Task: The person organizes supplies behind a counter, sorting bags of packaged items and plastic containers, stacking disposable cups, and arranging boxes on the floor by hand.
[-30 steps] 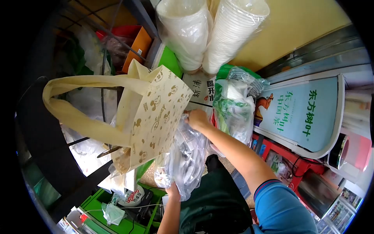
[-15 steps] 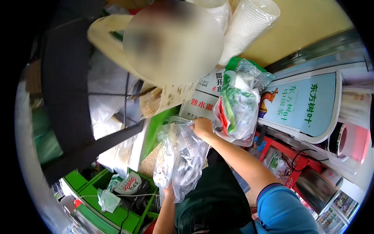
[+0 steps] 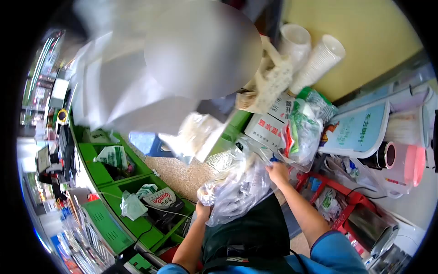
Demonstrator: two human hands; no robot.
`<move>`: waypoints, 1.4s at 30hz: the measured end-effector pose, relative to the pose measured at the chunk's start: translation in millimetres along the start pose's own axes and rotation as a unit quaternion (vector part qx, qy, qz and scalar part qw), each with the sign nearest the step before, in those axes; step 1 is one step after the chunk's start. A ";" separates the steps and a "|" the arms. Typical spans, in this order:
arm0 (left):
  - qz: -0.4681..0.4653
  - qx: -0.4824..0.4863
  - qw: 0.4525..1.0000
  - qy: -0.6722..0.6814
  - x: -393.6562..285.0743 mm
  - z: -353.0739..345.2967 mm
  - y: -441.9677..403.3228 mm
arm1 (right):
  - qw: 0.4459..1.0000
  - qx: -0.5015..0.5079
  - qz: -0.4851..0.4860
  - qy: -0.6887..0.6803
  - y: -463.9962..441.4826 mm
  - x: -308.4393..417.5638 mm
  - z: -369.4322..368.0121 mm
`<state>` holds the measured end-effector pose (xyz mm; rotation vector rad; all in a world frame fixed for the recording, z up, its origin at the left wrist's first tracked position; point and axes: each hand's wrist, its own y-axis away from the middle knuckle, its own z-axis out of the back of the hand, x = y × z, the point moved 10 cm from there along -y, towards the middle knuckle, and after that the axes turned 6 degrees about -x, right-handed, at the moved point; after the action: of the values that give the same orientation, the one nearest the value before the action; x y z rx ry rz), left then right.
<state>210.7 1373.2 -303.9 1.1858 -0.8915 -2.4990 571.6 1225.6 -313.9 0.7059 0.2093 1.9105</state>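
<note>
A clear plastic bag (image 3: 239, 189) hangs between my two hands in front of the dark apron. White and pale items crumple inside it, too blurred to name. My left hand (image 3: 203, 212) is closed on the bag's lower left side. At its upper right edge, my right hand (image 3: 278, 174) grips the plastic with bent fingers. Just beyond the right hand lies another clear bag with green and red print (image 3: 301, 134), beside a white carton with red and black lettering (image 3: 269, 123).
Stacked white cups (image 3: 321, 61) stand at the back by a yellow wall. Green shelving (image 3: 114, 182) with plastic bags runs along the left. A blue sign (image 3: 356, 134) and a red rack (image 3: 335, 208) are on the right. A blurred pale sheet fills the upper left.
The view has swung left, showing more of the green shelving. The bag now lies more slanted between my hands, and the dark frame at the left has gone from sight.
</note>
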 end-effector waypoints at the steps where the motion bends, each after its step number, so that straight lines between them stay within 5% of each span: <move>1: 0.030 -0.009 0.995 -0.096 7.5 10.1 -5.8 | 1.000 -0.013 -0.010 0.006 11.4 -5.6 -0.1; 7: -0.025 -0.030 0.986 -0.163 25.0 66.2 -44.7 | 0.998 -0.019 -0.056 -0.019 95.7 -14.3 -17.9; 12: -0.104 -0.021 0.969 -0.223 3.5 114.7 -70.9 | 0.931 -0.012 -0.213 -0.295 165.1 -36.9 -89.2; 15: -0.106 -0.024 0.967 -0.230 -18.7 151.8 -87.6 | 0.878 0.070 -0.313 -0.355 199.6 -0.8 -125.2; 21: -0.156 -0.048 0.956 -0.244 -31.0 192.3 -160.6 | 0.851 0.155 -0.370 -0.338 210.0 64.1 -190.8; 24: -0.138 -0.054 0.957 -0.248 -45.1 195.7 -203.8 | 0.785 0.245 -0.353 -0.446 161.5 46.7 -287.7; 27: -0.129 -0.035 0.959 -0.251 -28.9 182.7 -264.1 | 0.784 0.220 -0.347 -0.465 133.4 106.7 -297.1; 30: -0.148 -0.035 0.961 -0.231 -16.8 160.2 -320.4 | 0.804 0.213 -0.451 -0.325 117.1 102.2 -311.8; 37: -0.178 0.013 0.959 -0.221 -6.2 84.1 -457.3 | 0.761 0.190 -0.494 -0.374 44.7 93.2 -430.3; 42: -0.264 0.147 0.906 -0.298 -14.0 13.6 -522.1 | 0.712 0.200 -0.507 -0.443 17.1 106.2 -496.1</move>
<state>233.5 1796.0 -610.0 0.8053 -1.2631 -3.3685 250.2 1394.4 -668.6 1.3575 0.3056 0.3403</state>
